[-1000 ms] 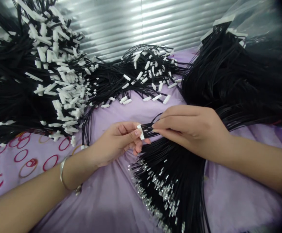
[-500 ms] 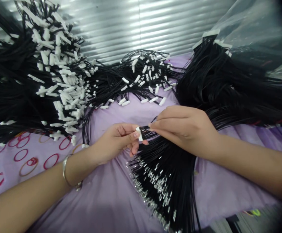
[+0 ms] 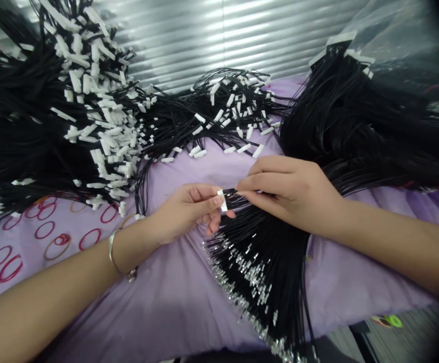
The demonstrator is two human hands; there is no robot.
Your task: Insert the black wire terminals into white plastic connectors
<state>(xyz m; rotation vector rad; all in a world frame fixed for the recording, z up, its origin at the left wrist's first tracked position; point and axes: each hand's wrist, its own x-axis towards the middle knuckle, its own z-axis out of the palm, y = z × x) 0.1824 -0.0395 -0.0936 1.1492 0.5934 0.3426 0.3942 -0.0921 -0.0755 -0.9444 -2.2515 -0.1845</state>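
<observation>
My left hand pinches a small white connector between thumb and fingers. My right hand is closed on thin black wires that run into that connector. Directly below both hands a thick bundle of black wires with bare silver terminals fans out toward the table's front edge. The bundle lies on a purple cloth.
A large heap of black wires with white connectors fills the left. A smaller such pile lies at the back centre. Coiled black wires cover the right, partly under a clear plastic bag. A ribbed metal wall stands behind.
Both hands stay together at the connector, with only small finger shifts. The view has moved slightly, so everything sits a little higher and to the right.
</observation>
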